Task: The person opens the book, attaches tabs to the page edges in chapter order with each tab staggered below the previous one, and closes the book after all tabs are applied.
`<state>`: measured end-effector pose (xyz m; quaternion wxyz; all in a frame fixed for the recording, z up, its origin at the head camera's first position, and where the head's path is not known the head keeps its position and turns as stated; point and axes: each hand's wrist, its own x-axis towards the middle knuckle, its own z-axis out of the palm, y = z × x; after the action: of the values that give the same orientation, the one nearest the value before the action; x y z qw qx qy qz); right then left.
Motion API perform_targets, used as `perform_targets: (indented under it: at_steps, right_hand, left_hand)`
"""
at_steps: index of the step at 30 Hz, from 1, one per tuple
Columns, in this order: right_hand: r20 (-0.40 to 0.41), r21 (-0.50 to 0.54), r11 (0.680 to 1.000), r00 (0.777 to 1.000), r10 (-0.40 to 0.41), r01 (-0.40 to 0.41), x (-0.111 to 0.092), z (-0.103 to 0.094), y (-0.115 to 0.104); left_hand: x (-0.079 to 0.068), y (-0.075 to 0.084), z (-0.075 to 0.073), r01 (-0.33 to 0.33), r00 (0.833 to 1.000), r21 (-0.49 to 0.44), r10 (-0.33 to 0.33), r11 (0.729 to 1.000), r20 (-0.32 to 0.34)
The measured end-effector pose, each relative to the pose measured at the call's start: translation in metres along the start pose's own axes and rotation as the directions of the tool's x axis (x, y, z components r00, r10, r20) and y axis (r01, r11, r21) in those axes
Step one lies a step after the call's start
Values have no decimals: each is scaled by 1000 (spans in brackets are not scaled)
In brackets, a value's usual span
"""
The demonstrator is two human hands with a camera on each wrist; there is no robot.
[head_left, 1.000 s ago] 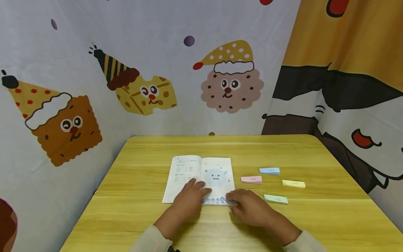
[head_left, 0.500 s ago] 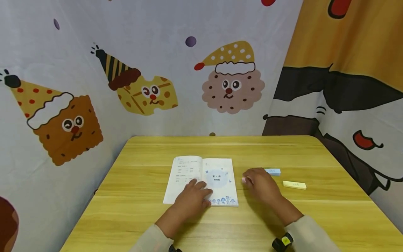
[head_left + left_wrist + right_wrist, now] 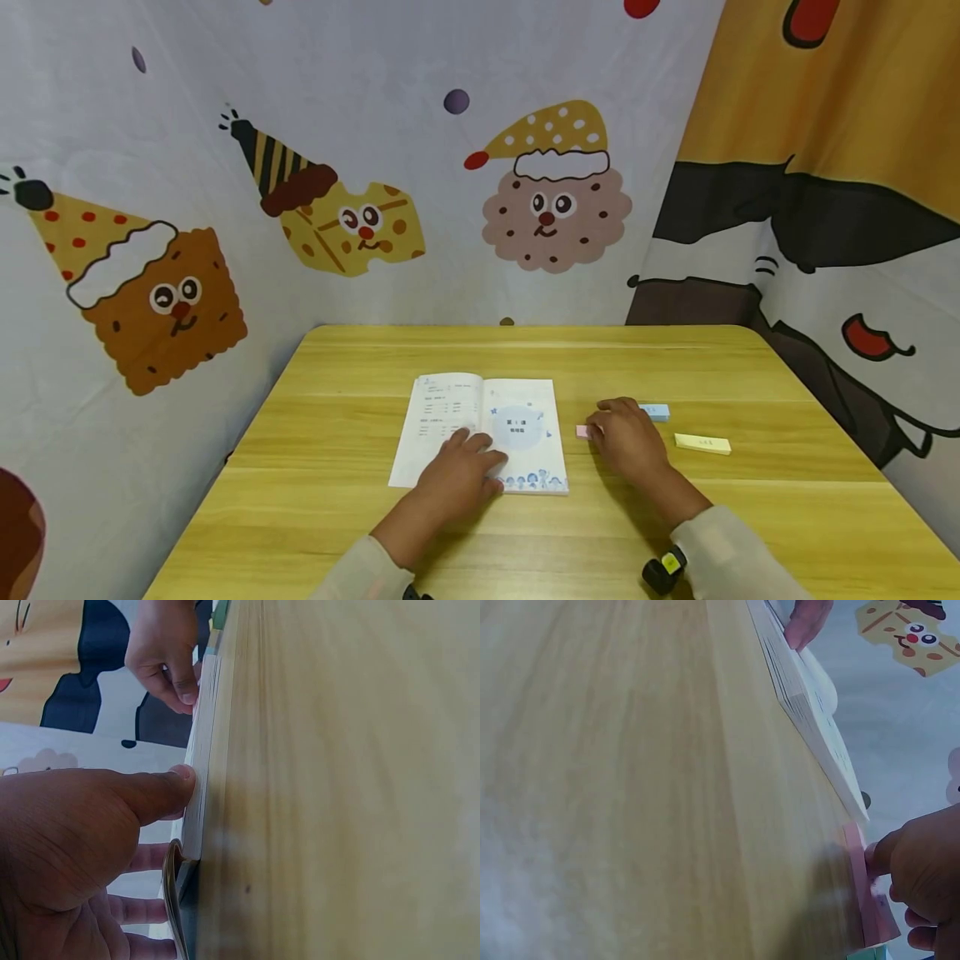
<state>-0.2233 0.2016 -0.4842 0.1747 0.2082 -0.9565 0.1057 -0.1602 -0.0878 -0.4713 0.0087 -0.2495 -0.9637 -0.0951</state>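
Note:
An open booklet [image 3: 528,396] with printed pages lies on the table. My left hand [image 3: 457,473] rests across its lower middle with fingers spread, and the left wrist view shows the thumb on the page edge. To the right of the booklet, my right hand [image 3: 632,442] is over a pink sticky note pad [image 3: 582,432]. Up close in the right wrist view, the thumb presses on the pink pad [image 3: 861,892] with the other fingers curled beside it, pinching at its paper. The hand covers most of the pad in the head view.
A blue sticky note pad [image 3: 657,412] lies just beyond the right hand, partly covered by it. Further right is a yellow pad [image 3: 702,443]. The wooden table [image 3: 360,358] meets a cartoon-printed cloth [image 3: 450,292] at the back. A black wrist device [image 3: 664,570] sits at the right sleeve.
My right hand has left the booklet's lower right corner and moved right to the pink pad, hiding the green pad. The left hand has stayed on the booklet.

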Motion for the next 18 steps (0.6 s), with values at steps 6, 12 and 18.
perform_targets:
  at_steps: [6,12,18]
  right_hand:
    - [-46,-10,999,998,-35,35,0,4,2]
    - [-20,2,1000,1000,-9,9,0,6,-3]
    - [104,64,993,991,88,-95,1,2,-11]
  left_hand:
    - [-1,0,0,9,1000,-14,-9,1000,4]
    - [-2,0,-1,3,1000,-19,-3,1000,-1]
    - [-3,0,0,7,1000,-22,-7,1000,5]
